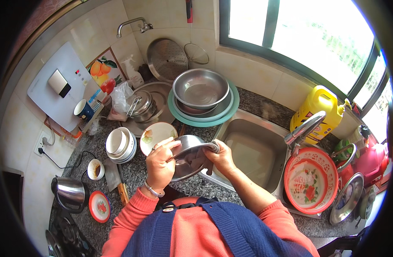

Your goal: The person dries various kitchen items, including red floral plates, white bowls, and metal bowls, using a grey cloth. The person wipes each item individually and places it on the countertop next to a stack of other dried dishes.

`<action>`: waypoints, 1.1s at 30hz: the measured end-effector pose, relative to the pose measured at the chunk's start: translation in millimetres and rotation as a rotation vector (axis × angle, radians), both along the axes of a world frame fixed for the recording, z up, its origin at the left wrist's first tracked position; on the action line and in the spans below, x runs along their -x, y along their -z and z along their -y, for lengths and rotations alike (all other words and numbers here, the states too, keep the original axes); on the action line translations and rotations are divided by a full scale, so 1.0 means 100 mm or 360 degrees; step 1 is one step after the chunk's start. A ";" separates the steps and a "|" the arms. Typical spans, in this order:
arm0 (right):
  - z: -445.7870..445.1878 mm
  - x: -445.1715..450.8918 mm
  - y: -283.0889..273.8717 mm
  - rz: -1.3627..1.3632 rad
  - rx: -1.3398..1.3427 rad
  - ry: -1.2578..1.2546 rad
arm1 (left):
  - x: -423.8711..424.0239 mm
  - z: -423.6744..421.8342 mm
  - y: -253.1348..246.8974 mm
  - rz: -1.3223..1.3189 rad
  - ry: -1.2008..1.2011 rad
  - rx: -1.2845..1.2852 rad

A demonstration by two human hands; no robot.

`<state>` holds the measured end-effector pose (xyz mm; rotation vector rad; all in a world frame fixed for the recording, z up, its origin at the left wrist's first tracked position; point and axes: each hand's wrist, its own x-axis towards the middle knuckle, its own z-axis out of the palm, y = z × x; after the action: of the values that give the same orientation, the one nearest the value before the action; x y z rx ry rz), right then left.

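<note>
A shiny stainless steel bowl [187, 144] is tipped on its side above the granite counter's front edge. My left hand [161, 162] grips its left rim, with a bracelet on the wrist. At the opposite rim my right hand [223, 157] presses a grey cloth [213, 146] over the edge, and an end of the cloth hangs below. Behind the left fingers stands a patterned bowl [156, 135], partly covered by the hand and the steel bowl. The steel sink [251, 154] holds cloudy water, just right of my right hand.
Stacked white bowls [119, 144], a cleaver [121, 186] and an electric kettle [69, 194] stand left. Stacked basins [201, 90] are behind. Right of the sink are a faucet [305, 128], a red-rimmed enamel basin [312, 183] and a yellow jug [318, 112].
</note>
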<state>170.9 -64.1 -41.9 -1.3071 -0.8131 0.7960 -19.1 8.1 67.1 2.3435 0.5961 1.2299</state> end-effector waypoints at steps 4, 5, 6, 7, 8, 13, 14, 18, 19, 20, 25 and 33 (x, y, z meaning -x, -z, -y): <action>0.08 0.19 0.09 -0.0904 -0.0158 -0.0156 | -0.03 -0.01 -0.02 0.0160 -0.0045 0.0116; 0.08 0.25 0.13 -0.1032 -0.0139 -0.0154 | -0.06 0.00 -0.04 0.0185 -0.0068 0.0124; 0.07 0.33 0.07 -0.1237 -0.0160 -0.0229 | -0.09 0.01 -0.06 0.0211 -0.0090 0.0130; 0.07 0.40 0.02 -0.1441 -0.0182 -0.0304 | -0.10 0.02 -0.09 0.0238 -0.0112 0.0136; 0.05 0.48 0.05 -0.1578 -0.0228 -0.0378 | -0.10 0.03 -0.11 0.0186 -0.0081 0.0085; 0.01 0.90 -0.13 -0.2077 -0.0079 -0.0541 | -0.26 0.07 -0.07 0.0541 -0.0052 0.0234; 0.00 0.88 -0.15 -0.2020 -0.0094 -0.0502 | -0.27 0.05 -0.04 0.0571 -0.0056 0.0198; -0.06 0.44 -0.14 -0.1162 -0.0166 0.0014 | -0.18 -0.15 0.28 0.0723 -0.0197 0.0441; 0.01 0.30 -0.12 -0.0923 -0.0403 0.0073 | -0.16 -0.21 0.31 0.0743 -0.0217 0.0404; -0.03 0.14 0.04 -0.0648 -0.0485 0.0143 | -0.10 -0.25 0.29 0.0510 -0.0281 0.0207; 0.08 0.01 -0.46 0.1556 -0.0252 0.0585 | -0.17 -0.07 -0.02 -0.0433 -0.0124 -0.0639; 0.08 0.18 -0.80 0.2050 -0.0435 0.0437 | -0.22 0.03 -0.09 -0.0383 0.0160 -0.0727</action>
<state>153.2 -71.6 38.3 -1.5662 -1.6043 -0.4951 2.4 5.1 75.7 2.8898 0.2827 1.1389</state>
